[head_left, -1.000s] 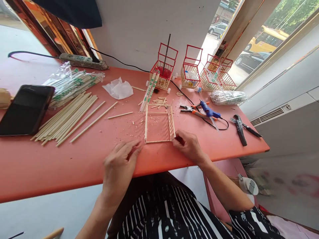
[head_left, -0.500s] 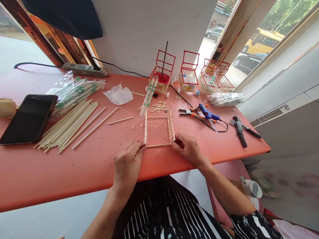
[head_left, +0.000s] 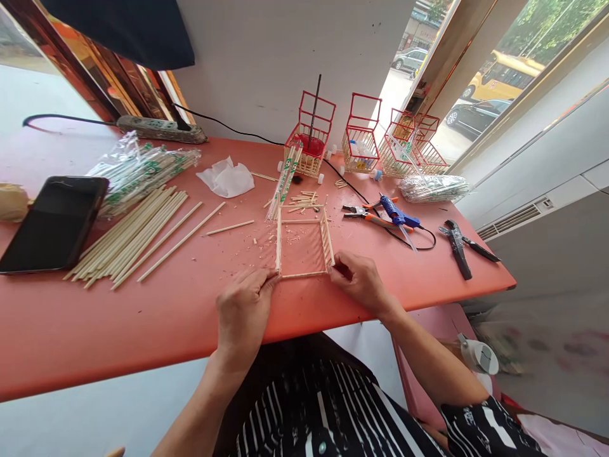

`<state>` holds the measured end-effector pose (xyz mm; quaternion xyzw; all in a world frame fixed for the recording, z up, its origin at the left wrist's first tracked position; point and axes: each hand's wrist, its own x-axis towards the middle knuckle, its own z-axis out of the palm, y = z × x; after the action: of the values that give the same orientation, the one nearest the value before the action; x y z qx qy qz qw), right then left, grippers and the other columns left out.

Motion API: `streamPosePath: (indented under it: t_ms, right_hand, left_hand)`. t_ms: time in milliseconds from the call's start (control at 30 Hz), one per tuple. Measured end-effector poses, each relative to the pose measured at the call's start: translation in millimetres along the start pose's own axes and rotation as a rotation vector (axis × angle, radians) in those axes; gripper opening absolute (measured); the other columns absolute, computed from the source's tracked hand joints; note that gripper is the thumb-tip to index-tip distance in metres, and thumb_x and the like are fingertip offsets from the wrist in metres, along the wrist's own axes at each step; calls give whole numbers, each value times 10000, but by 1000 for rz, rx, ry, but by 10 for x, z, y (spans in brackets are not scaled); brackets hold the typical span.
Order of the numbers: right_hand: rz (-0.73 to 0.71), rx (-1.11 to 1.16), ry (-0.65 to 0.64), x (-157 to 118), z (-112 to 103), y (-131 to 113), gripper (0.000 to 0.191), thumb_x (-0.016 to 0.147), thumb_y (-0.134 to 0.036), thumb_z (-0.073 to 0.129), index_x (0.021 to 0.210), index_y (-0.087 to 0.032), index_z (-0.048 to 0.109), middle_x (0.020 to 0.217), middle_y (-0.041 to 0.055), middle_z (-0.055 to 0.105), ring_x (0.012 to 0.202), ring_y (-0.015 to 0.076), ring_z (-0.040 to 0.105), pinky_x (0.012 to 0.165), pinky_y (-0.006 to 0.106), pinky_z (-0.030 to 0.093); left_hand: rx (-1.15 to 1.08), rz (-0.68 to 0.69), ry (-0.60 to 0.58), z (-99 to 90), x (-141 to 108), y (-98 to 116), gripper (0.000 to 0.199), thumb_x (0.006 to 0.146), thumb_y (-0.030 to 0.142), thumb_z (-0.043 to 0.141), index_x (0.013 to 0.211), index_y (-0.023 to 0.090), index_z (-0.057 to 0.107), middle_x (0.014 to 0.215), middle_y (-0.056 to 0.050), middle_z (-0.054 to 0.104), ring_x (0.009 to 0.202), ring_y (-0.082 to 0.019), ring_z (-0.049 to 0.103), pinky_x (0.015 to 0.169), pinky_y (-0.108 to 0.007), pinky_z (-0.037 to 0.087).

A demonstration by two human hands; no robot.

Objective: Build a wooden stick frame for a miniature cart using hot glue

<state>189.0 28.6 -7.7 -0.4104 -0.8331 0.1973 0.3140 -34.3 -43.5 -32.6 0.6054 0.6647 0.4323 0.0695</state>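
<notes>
A small open frame of pale wooden sticks point(head_left: 304, 275) stands on the red table near its front edge, with a row of short slats along its right side. My left hand point(head_left: 247, 299) pinches the frame's near left corner between thumb and fingers. At the near right corner, my right hand point(head_left: 360, 283) has its fingers closed on the frame. Beyond the frame lie short cut stick pieces point(head_left: 304, 201) and scattered crumbs. A single stick point(head_left: 230, 228) rests to the left of it.
Long sticks point(head_left: 130, 238), a phone point(head_left: 52, 222) and wrapped sticks point(head_left: 147, 171) lie left. Red-rimmed stick baskets point(head_left: 360, 149) stand at the back. Orange-handled pliers point(head_left: 375, 219), a blue glue gun point(head_left: 397, 214) and black pliers point(head_left: 457, 249) lie right.
</notes>
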Motion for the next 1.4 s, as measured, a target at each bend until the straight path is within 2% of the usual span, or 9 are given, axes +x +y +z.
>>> streamPosePath:
  t_ms: [667, 967, 1233, 1400]
  right_hand:
    - [12, 6, 22, 11, -7, -15, 198, 842, -169, 541, 699, -217, 412, 640, -59, 417, 572, 96, 332, 578, 226, 302]
    - [18, 32, 5, 0, -4, -7, 183, 843, -170, 534, 714, -219, 414, 645, -59, 406, 575, 96, 350, 584, 224, 309]
    - [13, 28, 10, 1, 1, 7, 192, 841, -163, 537, 712, -218, 406, 647, -60, 402, 578, 95, 349, 585, 224, 306]
    - [28, 23, 37, 2, -14, 21, 196, 835, -167, 537, 702, -220, 403, 636, -62, 398, 571, 95, 347, 574, 222, 301]
  left_hand:
    - [-11, 56, 27, -2, 40, -9, 209, 939, 277, 588, 852, 200, 762, 880, -30, 797, 848, -212, 749, 794, -295, 563]
    - [108, 133, 59, -1, -20, 1, 261, 974, 304, 552, 868, 187, 760, 854, -57, 788, 790, -231, 733, 710, -310, 527]
    - [34, -44, 71, 31, -42, 47, 233, 934, 328, 588, 832, 214, 763, 846, -38, 783, 794, -222, 723, 723, -304, 507]
    - [-34, -129, 86, 98, -63, 128, 224, 919, 338, 592, 832, 216, 758, 804, -31, 770, 724, -196, 696, 685, -289, 490]
